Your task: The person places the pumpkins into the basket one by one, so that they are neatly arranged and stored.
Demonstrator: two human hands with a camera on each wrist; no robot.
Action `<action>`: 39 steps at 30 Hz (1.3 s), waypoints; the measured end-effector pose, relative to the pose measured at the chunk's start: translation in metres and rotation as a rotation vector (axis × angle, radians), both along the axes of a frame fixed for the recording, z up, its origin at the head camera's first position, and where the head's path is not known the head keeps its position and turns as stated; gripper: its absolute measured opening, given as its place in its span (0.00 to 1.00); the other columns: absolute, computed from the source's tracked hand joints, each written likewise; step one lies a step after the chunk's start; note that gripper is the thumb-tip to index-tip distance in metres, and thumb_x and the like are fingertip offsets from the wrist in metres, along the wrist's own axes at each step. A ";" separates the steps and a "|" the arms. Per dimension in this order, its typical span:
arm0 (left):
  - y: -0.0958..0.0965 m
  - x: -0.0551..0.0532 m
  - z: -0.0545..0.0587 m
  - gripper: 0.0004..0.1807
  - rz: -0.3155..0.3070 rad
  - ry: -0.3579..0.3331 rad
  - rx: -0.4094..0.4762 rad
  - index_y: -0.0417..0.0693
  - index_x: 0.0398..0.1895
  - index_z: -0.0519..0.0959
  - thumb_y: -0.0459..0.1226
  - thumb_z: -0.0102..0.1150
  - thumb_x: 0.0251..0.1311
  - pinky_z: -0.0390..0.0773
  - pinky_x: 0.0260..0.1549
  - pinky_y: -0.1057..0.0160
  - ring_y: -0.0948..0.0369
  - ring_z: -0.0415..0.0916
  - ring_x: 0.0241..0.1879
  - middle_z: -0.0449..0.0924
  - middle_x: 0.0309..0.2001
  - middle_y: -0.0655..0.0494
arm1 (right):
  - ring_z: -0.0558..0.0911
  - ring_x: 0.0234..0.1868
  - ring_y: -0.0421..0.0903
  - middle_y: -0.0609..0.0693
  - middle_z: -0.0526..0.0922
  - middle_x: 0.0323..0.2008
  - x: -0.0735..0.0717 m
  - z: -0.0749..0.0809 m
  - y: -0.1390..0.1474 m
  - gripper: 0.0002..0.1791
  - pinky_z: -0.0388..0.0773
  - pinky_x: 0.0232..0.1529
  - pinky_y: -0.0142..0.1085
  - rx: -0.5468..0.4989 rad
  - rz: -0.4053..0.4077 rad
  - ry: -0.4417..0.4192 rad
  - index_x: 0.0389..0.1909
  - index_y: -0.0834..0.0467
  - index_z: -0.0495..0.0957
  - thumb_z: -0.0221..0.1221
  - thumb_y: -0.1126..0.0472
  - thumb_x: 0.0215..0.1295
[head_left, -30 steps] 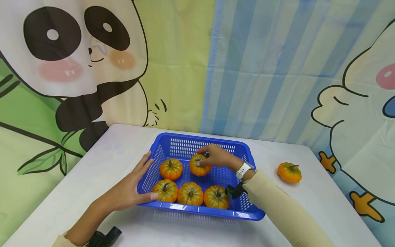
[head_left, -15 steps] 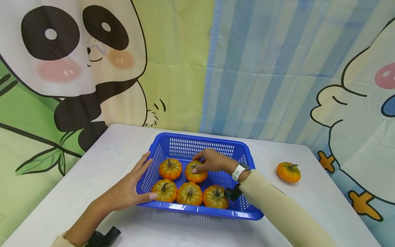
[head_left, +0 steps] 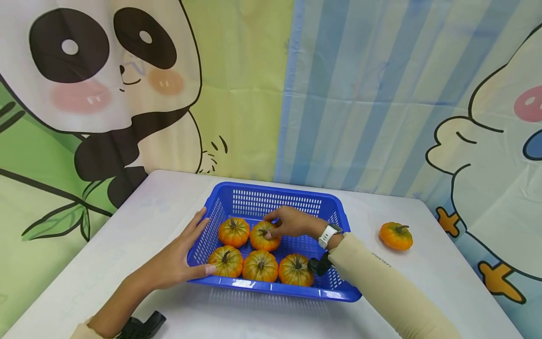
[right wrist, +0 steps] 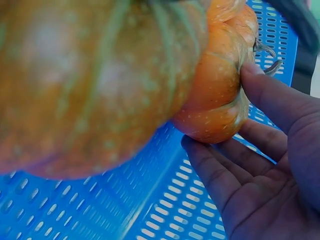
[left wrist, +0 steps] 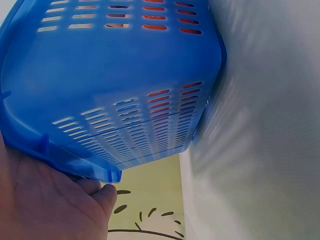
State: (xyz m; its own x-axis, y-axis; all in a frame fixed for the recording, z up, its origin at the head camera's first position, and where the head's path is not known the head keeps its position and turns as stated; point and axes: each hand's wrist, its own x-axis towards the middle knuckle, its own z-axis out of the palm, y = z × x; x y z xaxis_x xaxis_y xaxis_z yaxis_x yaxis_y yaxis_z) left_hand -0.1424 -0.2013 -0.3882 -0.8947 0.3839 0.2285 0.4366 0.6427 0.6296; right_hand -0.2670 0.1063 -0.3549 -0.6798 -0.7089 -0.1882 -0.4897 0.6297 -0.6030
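Inside a blue plastic basket (head_left: 275,294), my right hand (head_left: 292,222) holds a small orange pumpkin (head_left: 259,239) with thumb and fingers. In the right wrist view the thumb (right wrist: 265,87) lies by its stem and the index finger (right wrist: 207,167) at its lower side. This pumpkin sits beside another pumpkin (head_left: 234,232) at the back left. Along the front lie three more: a left pumpkin (head_left: 226,262), a middle pumpkin (head_left: 260,266) and a right pumpkin (head_left: 295,270). My left hand (head_left: 179,259) rests at the basket's left front corner, fingers extended along the rim.
Another pumpkin (head_left: 395,236) lies on the white table (head_left: 169,200) to the right of the basket. Behind the table hangs a printed curtain (head_left: 237,84) with a panda and blue stripes.
My right hand has moved left and lowered the pumpkin it holds, bringing it next to the back-left one. The left hand keeps its place at the basket's corner.
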 end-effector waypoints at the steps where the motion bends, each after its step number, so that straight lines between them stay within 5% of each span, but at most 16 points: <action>1: 0.000 0.000 0.000 0.56 0.001 0.000 -0.001 0.44 0.78 0.46 0.55 0.65 0.52 0.56 0.59 0.30 0.38 0.41 0.73 0.32 0.78 0.54 | 0.82 0.45 0.44 0.51 0.83 0.49 0.000 0.000 0.000 0.26 0.79 0.48 0.37 0.003 0.008 0.006 0.61 0.62 0.76 0.66 0.57 0.63; 19: 0.001 -0.001 -0.001 0.56 0.001 0.009 -0.012 0.45 0.78 0.46 0.55 0.65 0.52 0.57 0.58 0.30 0.38 0.42 0.73 0.32 0.78 0.53 | 0.80 0.54 0.49 0.53 0.80 0.56 -0.001 0.002 0.002 0.29 0.76 0.55 0.41 0.017 0.012 -0.022 0.63 0.62 0.74 0.66 0.55 0.63; 39: 0.001 0.000 0.000 0.56 0.002 0.000 0.002 0.44 0.78 0.46 0.55 0.65 0.52 0.57 0.58 0.30 0.38 0.42 0.73 0.32 0.78 0.52 | 0.76 0.60 0.55 0.58 0.75 0.62 -0.002 0.025 0.013 0.29 0.75 0.57 0.43 -0.186 -0.026 0.048 0.64 0.64 0.72 0.63 0.53 0.66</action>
